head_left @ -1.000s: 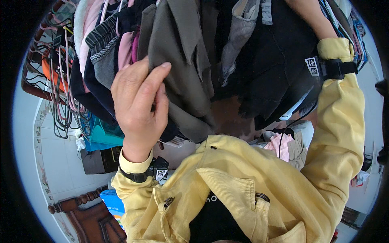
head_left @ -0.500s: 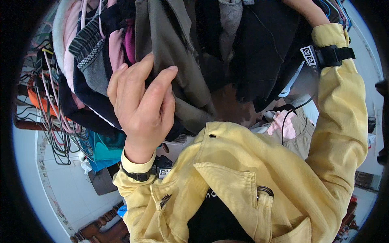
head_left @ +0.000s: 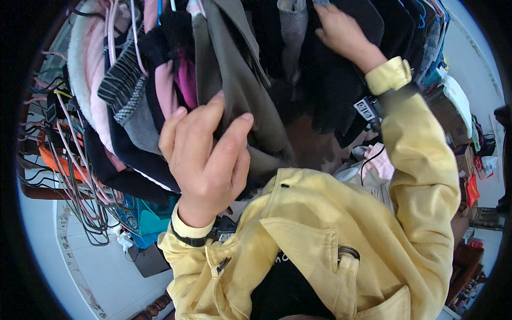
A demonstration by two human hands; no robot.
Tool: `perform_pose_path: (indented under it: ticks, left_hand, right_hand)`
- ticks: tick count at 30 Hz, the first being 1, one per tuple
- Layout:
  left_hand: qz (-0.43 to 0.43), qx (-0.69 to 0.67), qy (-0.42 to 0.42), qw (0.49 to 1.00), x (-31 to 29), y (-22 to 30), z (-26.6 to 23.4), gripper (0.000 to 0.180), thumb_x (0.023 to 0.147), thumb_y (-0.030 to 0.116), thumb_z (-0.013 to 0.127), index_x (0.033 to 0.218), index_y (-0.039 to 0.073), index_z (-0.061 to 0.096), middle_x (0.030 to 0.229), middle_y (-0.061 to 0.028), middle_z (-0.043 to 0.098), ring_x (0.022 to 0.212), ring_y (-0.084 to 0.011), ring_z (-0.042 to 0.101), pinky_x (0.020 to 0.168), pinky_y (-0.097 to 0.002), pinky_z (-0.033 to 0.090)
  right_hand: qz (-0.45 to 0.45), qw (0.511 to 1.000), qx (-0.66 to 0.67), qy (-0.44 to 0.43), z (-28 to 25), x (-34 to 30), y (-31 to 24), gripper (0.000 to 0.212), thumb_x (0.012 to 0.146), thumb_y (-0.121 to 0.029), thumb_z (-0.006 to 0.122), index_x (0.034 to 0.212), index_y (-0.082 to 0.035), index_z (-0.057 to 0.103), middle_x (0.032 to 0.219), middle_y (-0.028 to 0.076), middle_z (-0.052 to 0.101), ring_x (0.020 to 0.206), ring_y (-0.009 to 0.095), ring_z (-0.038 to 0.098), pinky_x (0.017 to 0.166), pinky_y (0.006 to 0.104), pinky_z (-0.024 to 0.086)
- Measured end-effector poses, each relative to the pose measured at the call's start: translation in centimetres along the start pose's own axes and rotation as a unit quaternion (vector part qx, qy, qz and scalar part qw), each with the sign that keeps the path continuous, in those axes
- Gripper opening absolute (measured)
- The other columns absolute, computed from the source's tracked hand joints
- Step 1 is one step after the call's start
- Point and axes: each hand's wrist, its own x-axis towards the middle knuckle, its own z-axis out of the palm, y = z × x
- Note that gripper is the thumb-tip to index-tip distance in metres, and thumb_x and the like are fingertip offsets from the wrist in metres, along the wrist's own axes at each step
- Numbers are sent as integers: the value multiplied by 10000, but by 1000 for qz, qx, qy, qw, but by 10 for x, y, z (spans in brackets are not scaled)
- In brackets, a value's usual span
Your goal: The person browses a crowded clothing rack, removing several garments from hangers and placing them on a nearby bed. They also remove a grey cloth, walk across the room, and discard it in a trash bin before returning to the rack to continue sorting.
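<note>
My left hand [head_left: 205, 160] is raised in front of a hanging grey-brown coat [head_left: 240, 90]. Its fingers are spread and lightly bent, and the fingertips lie against or just before the coat's edge. Higher up at the right, my right hand [head_left: 346, 37] reaches over the black garments [head_left: 336, 80]. Its index finger stretches toward a small grey-blue piece [head_left: 321, 2] at the top edge, with the thumb held apart. Whether that fingertip touches the piece is hard to tell. A grey sleeve-like cloth [head_left: 292, 37] hangs between the coat and my right hand.
Pink, grey and dark clothes [head_left: 138, 112] hang crowded at the left. Beside them are several bare hangers [head_left: 80, 170] and a teal container [head_left: 154, 216]. Light and pink cloth [head_left: 378, 162] lies below the black garments. Boxes and bags [head_left: 461, 117] stand at the far right.
My right hand has come left into view from beyond the upper edge. My left hand keeps its pose by the coat, while the whole view has shifted slightly.
</note>
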Motion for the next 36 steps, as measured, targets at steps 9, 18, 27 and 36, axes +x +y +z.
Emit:
perform_pose_path:
  ticks: [9, 18, 27, 36]
  left_hand:
    - [-12, -7, -11, 1000, -3, -2, -3, 279, 721, 49, 714, 995, 73, 763, 1166, -151, 702, 989, -251, 670, 1069, -405, 386]
    - [-12, 19, -19, 1000, -10, -12, -1, 314, 704, 72, 728, 1014, 100, 766, 1139, -137, 688, 998, -261, 658, 1070, -406, 374]
    - [7, 40, -15, 999, -11, -12, 2, 346, 665, 103, 739, 1008, 121, 782, 1109, -139, 657, 989, -281, 642, 1050, -440, 385]
    - [30, 21, -18, 999, -12, -13, 2, 361, 646, 96, 744, 1005, 108, 777, 1110, -150, 653, 988, -284, 644, 1052, -442, 378]
  right_hand:
    - [161, 938, 298, 77, 99, 15, -12, 572, 846, -186, 782, 1337, -8, 548, 1262, 258, 606, 1135, 403, 644, 968, 454, 532]
    - [-2, 911, 403, 81, 116, -35, -124, 422, 810, -278, 815, 1098, 13, 712, 1041, 267, 709, 956, 425, 685, 868, 478, 550]
    - [299, 536, 784, -91, 112, -79, -100, 406, 891, -104, 688, 1272, 20, 626, 1180, 134, 716, 1063, 278, 695, 975, 411, 533]
    - [320, 383, 865, -52, 135, -118, -44, 390, 1009, -137, 596, 1362, 21, 549, 1245, 131, 680, 1089, 278, 679, 992, 408, 533]
